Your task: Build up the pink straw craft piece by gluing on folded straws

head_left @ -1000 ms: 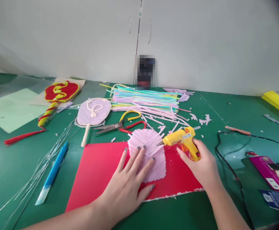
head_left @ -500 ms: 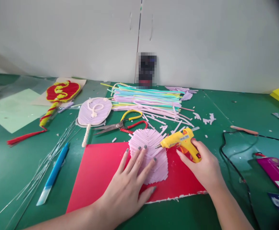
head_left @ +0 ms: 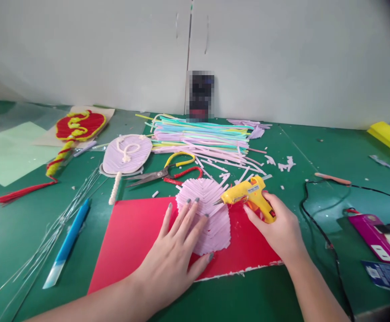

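My left hand (head_left: 178,241) lies flat with spread fingers, its fingertips on a lilac ribbed fan-shaped piece (head_left: 211,232) made of pipe cleaners. That piece rests on a red sheet (head_left: 137,228), and my fingers cover part of its left side. My right hand (head_left: 278,228) is wrapped around the handle of a yellow glue gun (head_left: 245,192). The gun's metal nozzle points left over the right part of the lilac piece; whether it touches is unclear. Just behind the piece lie scissors (head_left: 166,172) with one yellow and one red handle.
Behind the scissors is a pile of pastel pipe cleaners (head_left: 201,136), with cut scraps around it. A lilac fan (head_left: 127,156) and a red-and-yellow fan (head_left: 81,125) lie left, near thin wires (head_left: 57,228) and a blue pen-like tool (head_left: 69,241). A black cord (head_left: 322,232) and purple device (head_left: 375,237) are right.
The whole view has shifted slightly, so things appear a little further left. My left hand stays on the lilac piece and my right hand keeps the glue gun in nearly the same place over it.
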`<state>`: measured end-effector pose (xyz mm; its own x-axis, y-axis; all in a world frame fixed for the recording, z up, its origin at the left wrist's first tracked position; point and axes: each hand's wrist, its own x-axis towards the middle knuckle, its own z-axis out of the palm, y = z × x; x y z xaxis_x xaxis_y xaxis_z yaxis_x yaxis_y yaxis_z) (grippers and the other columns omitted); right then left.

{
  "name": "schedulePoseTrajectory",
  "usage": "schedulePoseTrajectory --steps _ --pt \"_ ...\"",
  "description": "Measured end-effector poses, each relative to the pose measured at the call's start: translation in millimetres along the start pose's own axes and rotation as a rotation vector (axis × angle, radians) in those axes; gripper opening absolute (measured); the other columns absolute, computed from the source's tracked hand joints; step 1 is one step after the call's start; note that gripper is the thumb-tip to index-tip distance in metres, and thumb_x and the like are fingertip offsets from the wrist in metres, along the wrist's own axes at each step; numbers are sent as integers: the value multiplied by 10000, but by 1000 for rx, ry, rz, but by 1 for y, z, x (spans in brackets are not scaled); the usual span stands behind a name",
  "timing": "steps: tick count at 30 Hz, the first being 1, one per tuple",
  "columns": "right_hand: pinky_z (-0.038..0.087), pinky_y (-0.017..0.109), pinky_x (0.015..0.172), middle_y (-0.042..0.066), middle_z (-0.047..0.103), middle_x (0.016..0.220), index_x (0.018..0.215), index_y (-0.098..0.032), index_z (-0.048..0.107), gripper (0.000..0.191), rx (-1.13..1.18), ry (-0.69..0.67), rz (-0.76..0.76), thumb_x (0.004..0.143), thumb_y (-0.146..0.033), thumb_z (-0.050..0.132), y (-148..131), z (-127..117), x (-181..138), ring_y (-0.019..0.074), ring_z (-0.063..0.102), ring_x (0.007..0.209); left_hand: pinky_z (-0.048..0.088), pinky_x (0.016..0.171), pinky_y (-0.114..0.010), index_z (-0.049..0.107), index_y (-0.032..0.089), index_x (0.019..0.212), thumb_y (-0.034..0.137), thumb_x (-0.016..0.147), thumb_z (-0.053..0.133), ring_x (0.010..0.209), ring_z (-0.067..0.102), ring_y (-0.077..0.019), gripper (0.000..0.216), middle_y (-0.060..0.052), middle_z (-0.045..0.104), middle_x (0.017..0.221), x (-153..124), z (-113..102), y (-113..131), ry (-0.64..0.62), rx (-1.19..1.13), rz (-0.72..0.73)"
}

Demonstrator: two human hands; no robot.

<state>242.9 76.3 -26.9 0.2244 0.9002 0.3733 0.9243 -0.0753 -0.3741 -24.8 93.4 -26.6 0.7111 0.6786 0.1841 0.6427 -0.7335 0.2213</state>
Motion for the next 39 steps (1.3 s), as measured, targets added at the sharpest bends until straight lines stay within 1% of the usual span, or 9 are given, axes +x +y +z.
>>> schedulePoseTrajectory --steps 7,13,19,26,29,32,36,39 --pt "548 286 622 106 692 1006 1053 -195 580 391 -97 66 -110 817 -507 578 0 -2 -2 233 685 828 195 1130 -617 437 208 1380 380 922 487 1431 232 -306 492 -97 254 1563 -1 -1 0 -26 -45 18" --pt "563 291 669 95 693 1010 1082 -205 576 350 -115 66 -211 831 -450 584 3 -2 -2 230 692 853 194 1126 -624 466 182 1355 329 915 496 1422 250 -316 465 -112 289 1548 -1 -5 0 -27 -55 41" --pt "571 299 679 81 692 1017 1081 -221 581 327 -114 75 -242 826 -425 597 6 -2 -3 226 694 851 184 1137 -608 481 191 1337 318 910 509 1411 284 -297 447 -105 368 1510 0 -5 0 -20 -80 51" --pt "562 273 677 68 686 980 1069 -220 566 278 -101 72 -299 842 -376 599 7 -2 -3 203 689 829 149 1138 -617 490 195 1324 319 922 492 1423 258 -293 420 -114 380 1501 0 -6 1 -14 -35 73" --pt "562 271 683 64 687 977 1062 -223 569 266 -102 85 -309 845 -376 596 7 -1 -3 198 689 824 102 1156 -594 513 199 1302 321 932 476 1416 280 -281 391 -96 418 1481 -1 -4 1 18 -34 81" --pt "566 289 693 69 690 986 1059 -229 576 272 -112 87 -292 842 -391 592 8 -1 -3 208 691 831 60 1174 -557 532 196 1286 310 944 454 1391 335 -258 369 -74 506 1416 -2 -1 1 77 -39 84" --pt "566 289 673 78 694 1005 1055 -222 581 296 -127 89 -265 826 -410 598 8 -3 -3 219 694 837 59 1186 -521 555 171 1262 258 940 452 1360 390 -252 349 -70 590 1326 -2 1 3 151 -50 90" --pt "561 285 645 82 696 996 1054 -220 577 310 -141 86 -256 825 -427 592 8 -4 -2 222 696 826 85 1188 -508 570 172 1238 228 934 464 1335 425 -241 326 -65 624 1269 -1 -1 3 161 -84 101"
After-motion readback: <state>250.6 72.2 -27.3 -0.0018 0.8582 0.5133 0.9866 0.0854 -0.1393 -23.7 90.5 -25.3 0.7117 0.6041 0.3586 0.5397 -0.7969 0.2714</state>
